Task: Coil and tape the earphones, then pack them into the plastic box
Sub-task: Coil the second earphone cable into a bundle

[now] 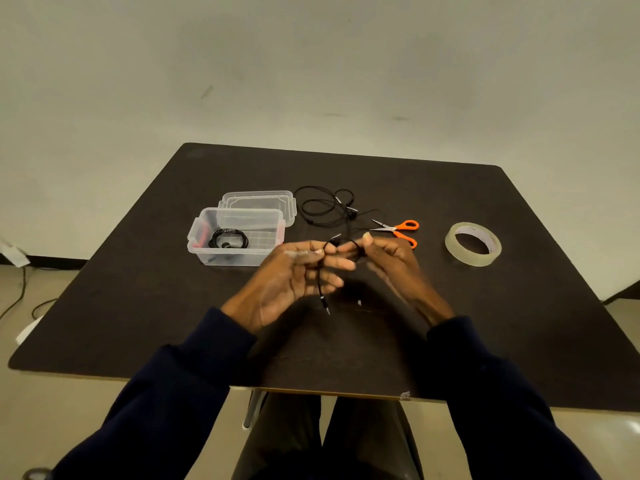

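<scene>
Head view: at the centre of the frame, a thin black earphone cable (320,287) is held above a dark brown table (138,306). It is pinched between the curled thumb and fingertips of the left hand (298,271) and of the right hand (391,261). A small loop is raised between the two hands, and the plug end hangs below the left.

Left of centre, an open clear plastic box (194,237) holds one coiled black set (228,239). Its clear lid (259,202) lies just behind. A loose black earphone tangle (325,206) is seen at upper centre. Orange-handled scissors (398,230) and a roll of clear tape (472,244) lie to the right.

The cable is judged light, limp and springy, likely to uncoil if let go. It is best pinched where the loops cross.
</scene>
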Demonstrator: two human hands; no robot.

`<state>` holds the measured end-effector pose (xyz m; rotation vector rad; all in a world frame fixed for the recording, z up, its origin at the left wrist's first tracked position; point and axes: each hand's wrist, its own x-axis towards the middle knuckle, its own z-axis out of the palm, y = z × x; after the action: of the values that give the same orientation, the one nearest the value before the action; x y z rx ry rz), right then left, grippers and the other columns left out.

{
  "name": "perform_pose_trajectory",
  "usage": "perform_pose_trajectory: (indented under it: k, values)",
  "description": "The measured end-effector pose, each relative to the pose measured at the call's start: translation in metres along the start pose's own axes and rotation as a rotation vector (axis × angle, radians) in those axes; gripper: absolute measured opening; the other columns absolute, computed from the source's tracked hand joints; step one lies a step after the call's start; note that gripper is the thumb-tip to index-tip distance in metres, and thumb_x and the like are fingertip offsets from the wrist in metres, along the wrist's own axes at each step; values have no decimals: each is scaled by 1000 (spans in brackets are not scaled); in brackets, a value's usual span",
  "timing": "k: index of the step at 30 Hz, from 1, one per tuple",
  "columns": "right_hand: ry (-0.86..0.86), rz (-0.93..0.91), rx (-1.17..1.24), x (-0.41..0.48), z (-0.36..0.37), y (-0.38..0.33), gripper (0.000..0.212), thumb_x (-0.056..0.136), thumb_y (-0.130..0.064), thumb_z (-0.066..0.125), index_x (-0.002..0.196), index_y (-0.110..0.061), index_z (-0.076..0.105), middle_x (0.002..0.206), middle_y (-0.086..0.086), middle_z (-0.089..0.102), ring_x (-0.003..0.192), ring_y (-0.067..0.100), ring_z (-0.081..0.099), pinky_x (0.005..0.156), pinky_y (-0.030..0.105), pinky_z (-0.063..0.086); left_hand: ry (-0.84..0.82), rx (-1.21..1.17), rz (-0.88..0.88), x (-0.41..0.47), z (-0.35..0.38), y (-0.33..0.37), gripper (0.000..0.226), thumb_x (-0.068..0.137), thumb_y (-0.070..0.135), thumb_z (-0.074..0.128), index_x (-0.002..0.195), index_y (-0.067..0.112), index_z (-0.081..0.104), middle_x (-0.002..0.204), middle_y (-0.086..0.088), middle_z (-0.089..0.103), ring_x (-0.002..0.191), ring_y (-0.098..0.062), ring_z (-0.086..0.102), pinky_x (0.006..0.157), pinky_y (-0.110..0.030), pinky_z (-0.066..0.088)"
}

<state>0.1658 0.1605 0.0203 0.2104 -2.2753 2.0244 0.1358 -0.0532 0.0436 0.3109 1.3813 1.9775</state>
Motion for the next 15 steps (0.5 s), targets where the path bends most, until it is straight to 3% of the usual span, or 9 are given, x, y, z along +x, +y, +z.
perform_pose_trajectory:
  k: [2,5,7,10,15]
  values:
    - [-124,53,109,-8,4,1,43,109,-28,41,101,-5,77,84,19,74,83,29,71,86,41,54,-5,-171,20,-3,2,10,21,102,6,40,101,10,61,84,-9,71,60,-14,61,63,-27,53]
    - [-120,-51,-65,-4,0,-4,28,101,-29,55,96,-15,79,71,21,66,72,26,64,82,47,54,-105,-398,127,-14,2,32,20,102,8,36,97,11,55,69,2,46,50,-6,36,55,-22,31]
    - [-28,-109,-129,2,-5,-17,25,102,-18,56,99,-6,77,66,13,63,62,21,59,67,35,55,-235,-456,204,-23,3,48,19,101,9,34,98,13,53,66,6,38,51,-6,27,56,-24,20]
    - [102,-172,-130,4,-8,-49,23,103,-15,58,102,-1,77,61,9,59,50,11,49,47,20,40,-389,-469,250,-37,10,64,17,101,11,34,102,15,51,64,8,32,48,-7,25,55,-24,19]
    - [57,-220,-49,-18,-5,-108,25,97,-25,64,103,-6,79,57,-4,54,49,14,36,46,28,23,-204,-431,72,-32,6,49,20,103,11,39,102,11,58,68,4,45,48,-4,36,57,-20,19]
